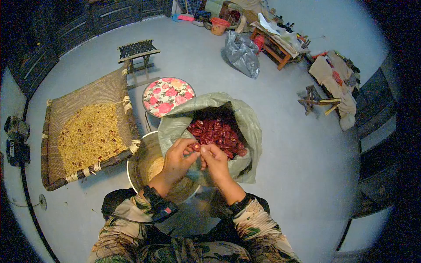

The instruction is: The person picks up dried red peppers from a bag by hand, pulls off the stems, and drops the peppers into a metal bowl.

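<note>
Both hands meet over the near edge of an open pale green woven sack (252,127). My left hand (177,154) is closed, pinching a dried red chili (196,147) between thumb and fingers. On the other side, the fingertips of my right hand (214,161) are pressed together on the same chili. Many dark red dried chilies (217,131) fill the sack just beyond my fingers. Under my left wrist stands a round bucket (131,171) with pale yellow seeds (155,166) in it, partly hidden by my arm and the sack.
At left, a woven tray (87,92) holds yellow seeds with red bits. Behind the sack stand a flowered round stool (169,94) and a folding stool (137,49). Farther back are a grey plastic bag (242,55), an orange bucket (219,26) and a cluttered wooden bench (274,46).
</note>
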Demonstrator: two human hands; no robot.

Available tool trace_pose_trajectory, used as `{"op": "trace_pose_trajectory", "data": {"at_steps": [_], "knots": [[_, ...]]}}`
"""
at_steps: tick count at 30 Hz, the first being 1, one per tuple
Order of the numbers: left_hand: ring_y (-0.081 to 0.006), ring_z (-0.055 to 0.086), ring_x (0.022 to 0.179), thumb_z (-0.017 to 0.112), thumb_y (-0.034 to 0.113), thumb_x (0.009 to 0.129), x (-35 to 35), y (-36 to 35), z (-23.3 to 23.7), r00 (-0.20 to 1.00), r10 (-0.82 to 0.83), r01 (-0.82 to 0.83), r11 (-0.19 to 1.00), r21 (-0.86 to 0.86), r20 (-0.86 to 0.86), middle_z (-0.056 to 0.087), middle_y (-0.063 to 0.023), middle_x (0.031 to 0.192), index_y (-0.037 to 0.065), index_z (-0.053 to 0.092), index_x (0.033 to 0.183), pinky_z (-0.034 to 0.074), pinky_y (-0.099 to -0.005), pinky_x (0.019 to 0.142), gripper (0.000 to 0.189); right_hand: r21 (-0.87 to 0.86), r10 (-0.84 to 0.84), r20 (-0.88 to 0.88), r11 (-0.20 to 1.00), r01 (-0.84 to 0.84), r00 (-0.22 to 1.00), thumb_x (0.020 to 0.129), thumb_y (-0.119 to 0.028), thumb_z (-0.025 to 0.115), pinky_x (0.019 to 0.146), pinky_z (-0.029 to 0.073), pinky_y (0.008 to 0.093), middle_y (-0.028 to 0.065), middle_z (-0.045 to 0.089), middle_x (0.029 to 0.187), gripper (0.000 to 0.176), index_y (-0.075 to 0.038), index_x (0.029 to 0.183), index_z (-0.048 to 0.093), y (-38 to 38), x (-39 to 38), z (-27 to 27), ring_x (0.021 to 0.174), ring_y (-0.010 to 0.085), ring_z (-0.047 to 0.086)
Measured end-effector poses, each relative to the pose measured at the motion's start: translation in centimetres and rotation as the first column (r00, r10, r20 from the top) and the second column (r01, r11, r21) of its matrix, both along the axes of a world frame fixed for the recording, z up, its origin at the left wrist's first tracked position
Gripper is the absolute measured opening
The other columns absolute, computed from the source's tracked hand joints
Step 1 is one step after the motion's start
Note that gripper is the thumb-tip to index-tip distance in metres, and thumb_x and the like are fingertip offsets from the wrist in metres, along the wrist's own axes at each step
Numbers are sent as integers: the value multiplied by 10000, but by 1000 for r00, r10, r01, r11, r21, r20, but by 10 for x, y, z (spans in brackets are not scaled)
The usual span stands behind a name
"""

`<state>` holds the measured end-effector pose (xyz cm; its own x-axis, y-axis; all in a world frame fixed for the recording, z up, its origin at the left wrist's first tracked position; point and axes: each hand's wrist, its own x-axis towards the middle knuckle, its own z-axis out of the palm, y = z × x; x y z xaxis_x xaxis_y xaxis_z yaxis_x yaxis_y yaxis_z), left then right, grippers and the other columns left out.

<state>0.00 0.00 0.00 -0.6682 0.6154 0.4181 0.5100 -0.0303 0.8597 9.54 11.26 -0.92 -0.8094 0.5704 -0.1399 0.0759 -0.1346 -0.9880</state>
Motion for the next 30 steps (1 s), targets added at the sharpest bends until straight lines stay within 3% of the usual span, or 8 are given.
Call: {"op": "trace_pose_trajectory", "data": {"at_steps": [5, 11, 20, 23, 26, 29, 30], "knots": [[-203, 609, 734, 676, 47, 756, -1, -1, 6, 999, -8, 7, 1000, 20, 40, 606, -110, 883, 29, 593, 1000, 505, -297, 673, 258, 78, 9, 1, 997, -9, 1000, 912, -231, 564, 441, 373, 228, -26, 512, 604, 173, -62, 930, 597, 1, -1, 2, 492, 63, 450], [-199, 618, 728, 661, 63, 769, 0, -11, 24, 998, -1, 6, 996, -84, 64, 615, -115, 860, 14, 604, 962, 501, -291, 659, 207, 101, 8, 9, 995, -9, 1000, 898, -224, 584, 447, 372, 218, -40, 515, 615, 176, -58, 945, 619, -2, -2, 5, 499, 54, 453], [-200, 622, 722, 677, 87, 769, -4, -5, -5, 975, -59, 85, 990, -112, 214, 619, -129, 868, 1, 581, 1013, 512, -305, 653, 275, 155, 30, 23, 987, -33, 999, 887, -249, 596, 492, 396, 229, -12, 549, 650, 214, -40, 926, 622, 2, 0, -9, 548, 65, 481], [-198, 616, 719, 672, 82, 774, -1, -4, -3, 956, -61, 87, 993, -77, 287, 623, -132, 878, 8, 569, 1056, 516, -309, 649, 309, 461, -19, 36, 887, 0, 999, 877, -260, 590, 541, 444, 321, 69, 606, 689, 243, -21, 915, 615, 21, 1, -23, 597, 172, 569], [-197, 612, 718, 667, 76, 778, -1, -8, -2, 973, -41, 62, 995, -84, 228, 620, -133, 885, 5, 563, 1074, 514, -305, 646, 322, 806, -216, 57, 586, 83, 975, 856, -249, 584, 614, 471, 423, 146, 635, 770, 233, -23, 901, 611, 37, 2, -2, 702, 314, 618], [-197, 608, 720, 658, 75, 785, -4, -8, -9, 981, -28, 43, 996, -76, 192, 613, -130, 885, 1, 560, 1079, 510, -302, 643, 319, 910, -304, 208, 409, -70, 930, 835, -232, 588, 674, 476, 463, 180, 640, 838, 199, -42, 889, 614, 53, 3, 5, 776, 384, 607], [-197, 605, 720, 655, 75, 787, -5, -8, -11, 980, -27, 42, 997, -72, 199, 611, -129, 883, 1, 560, 1077, 508, -300, 643, 314, 901, -290, 233, 423, -94, 928, 815, -224, 611, 700, 481, 459, 177, 637, 858, 194, -45, 889, 612, 61, 0, 2, 786, 372, 608]]}}
